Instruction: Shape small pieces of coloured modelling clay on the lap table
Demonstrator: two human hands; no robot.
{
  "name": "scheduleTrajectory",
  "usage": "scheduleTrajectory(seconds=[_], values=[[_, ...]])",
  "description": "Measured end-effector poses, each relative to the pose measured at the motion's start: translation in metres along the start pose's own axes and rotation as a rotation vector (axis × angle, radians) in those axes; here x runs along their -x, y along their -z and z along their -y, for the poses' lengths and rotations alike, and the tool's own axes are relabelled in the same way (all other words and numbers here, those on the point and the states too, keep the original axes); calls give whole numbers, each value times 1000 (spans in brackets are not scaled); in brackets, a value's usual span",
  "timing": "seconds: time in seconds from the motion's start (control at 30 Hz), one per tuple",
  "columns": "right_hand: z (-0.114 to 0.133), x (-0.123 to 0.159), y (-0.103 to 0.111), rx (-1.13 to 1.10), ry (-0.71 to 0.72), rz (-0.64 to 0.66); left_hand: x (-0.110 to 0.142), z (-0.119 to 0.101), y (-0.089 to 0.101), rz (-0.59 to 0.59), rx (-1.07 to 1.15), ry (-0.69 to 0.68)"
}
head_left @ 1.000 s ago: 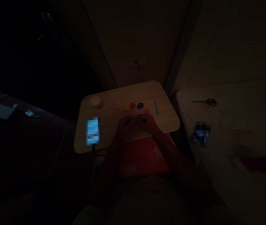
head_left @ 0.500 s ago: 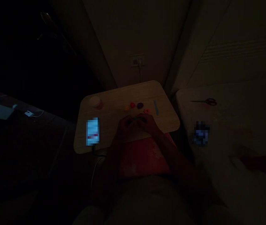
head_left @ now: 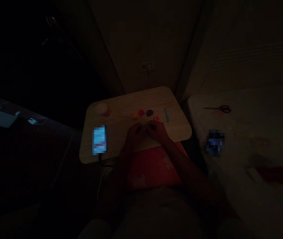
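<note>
In dim light, my left hand and my right hand meet over the near side of a small wooden table. Their fingers are closed on a small, dark green piece that spans between them and looks like modelling clay. Just beyond lie an orange lump, a red lump and a dark purple lump. A pinkish-red ring-like piece rests close to my right fingers. To its right is a flat blue-green stick, perhaps a modelling knife.
A tub with a pale lid stands at the table's back left. In front of it sits a lit phone with a cable. Scissors and a blurred-out object lie on the pale surface at right. A wall socket holds a plug.
Both hands stay together around the green piece, with only slight finger movement. The whole view has shifted a little, and the loose lumps keep their places on the table.
</note>
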State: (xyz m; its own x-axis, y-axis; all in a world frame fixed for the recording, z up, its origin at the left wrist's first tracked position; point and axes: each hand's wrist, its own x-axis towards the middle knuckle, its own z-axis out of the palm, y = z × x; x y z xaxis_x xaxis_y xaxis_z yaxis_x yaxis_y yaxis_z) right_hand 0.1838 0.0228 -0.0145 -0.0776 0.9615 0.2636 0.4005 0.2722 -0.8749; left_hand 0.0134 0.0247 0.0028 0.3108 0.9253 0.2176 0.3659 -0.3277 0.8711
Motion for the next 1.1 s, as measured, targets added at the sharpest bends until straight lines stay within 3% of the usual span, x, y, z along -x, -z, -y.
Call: scheduleTrajectory(seconds=[0.4, 0.9, 1.1], values=[[2, 4, 4, -70, 77, 142, -1, 9, -2, -41, -28, 15], [-6, -1, -2, -140, 29, 46, 1, 8, 0, -25, 114, 47], [-5, -2, 0, -224, 25, 96, 1, 9, 3, -15, 172, 22]])
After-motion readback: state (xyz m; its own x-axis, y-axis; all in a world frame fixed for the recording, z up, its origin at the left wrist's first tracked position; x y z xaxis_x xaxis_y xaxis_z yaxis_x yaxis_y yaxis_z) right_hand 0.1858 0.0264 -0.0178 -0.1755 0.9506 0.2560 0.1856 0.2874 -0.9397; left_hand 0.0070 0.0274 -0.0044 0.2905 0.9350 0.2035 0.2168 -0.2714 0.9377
